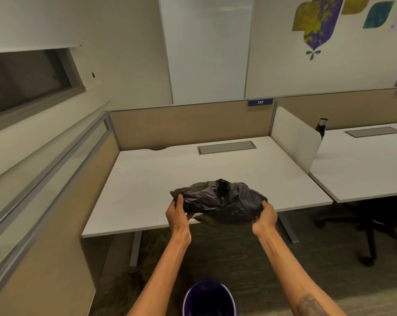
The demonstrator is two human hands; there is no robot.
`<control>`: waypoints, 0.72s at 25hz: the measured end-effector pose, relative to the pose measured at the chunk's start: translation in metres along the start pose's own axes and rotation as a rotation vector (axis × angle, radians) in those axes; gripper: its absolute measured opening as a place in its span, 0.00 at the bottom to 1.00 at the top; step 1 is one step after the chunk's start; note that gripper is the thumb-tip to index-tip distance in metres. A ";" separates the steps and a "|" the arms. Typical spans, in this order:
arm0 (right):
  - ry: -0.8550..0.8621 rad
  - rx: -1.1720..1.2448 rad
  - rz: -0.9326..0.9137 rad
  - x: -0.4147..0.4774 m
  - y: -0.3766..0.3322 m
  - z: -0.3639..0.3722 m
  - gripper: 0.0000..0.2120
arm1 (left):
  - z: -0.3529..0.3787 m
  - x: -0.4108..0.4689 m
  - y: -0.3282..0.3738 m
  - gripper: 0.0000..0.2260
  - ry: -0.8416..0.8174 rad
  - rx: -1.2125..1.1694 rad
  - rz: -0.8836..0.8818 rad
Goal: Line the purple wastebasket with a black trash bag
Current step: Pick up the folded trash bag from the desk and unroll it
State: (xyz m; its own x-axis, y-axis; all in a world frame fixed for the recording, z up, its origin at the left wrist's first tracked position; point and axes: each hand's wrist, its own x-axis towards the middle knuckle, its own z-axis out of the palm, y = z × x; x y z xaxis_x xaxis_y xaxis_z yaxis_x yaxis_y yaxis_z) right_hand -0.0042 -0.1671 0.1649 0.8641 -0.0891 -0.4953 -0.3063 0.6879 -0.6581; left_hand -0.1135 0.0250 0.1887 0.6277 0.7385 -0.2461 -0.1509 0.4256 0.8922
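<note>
A crumpled black trash bag [218, 199] lies bunched at the front edge of a white desk [147, 183], partly hanging over it. My left hand [177, 213] grips the bag's left end and my right hand [267, 216] grips its right end. The purple wastebasket [209, 297] stands on the carpet below, between my forearms, its mouth open toward me and its lower part cut off by the frame.
Tan partition panels [188, 124] wall the desk at the back and left. A white divider [295, 137] separates a second desk [364, 165] holding a dark bottle [321, 128]. A black office chair base [375, 236] stands on the floor at right.
</note>
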 end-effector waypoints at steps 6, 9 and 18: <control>0.125 0.064 0.158 -0.046 0.015 -0.046 0.13 | -0.033 -0.025 0.050 0.09 0.021 0.083 0.236; 0.116 -0.011 0.208 -0.065 0.025 -0.067 0.11 | -0.040 -0.046 0.061 0.08 -0.056 0.104 0.244; -0.194 -0.924 -0.399 -0.108 0.004 -0.052 0.14 | 0.003 -0.088 0.035 0.08 -0.122 0.441 0.277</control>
State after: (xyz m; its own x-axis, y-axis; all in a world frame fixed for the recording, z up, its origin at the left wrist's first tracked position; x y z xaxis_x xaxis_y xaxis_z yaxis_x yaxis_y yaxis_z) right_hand -0.1199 -0.1928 0.1864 0.9950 -0.0156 -0.0985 -0.0996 -0.1974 -0.9752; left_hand -0.1714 -0.0265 0.2422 0.6981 0.7146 0.0441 -0.0049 -0.0568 0.9984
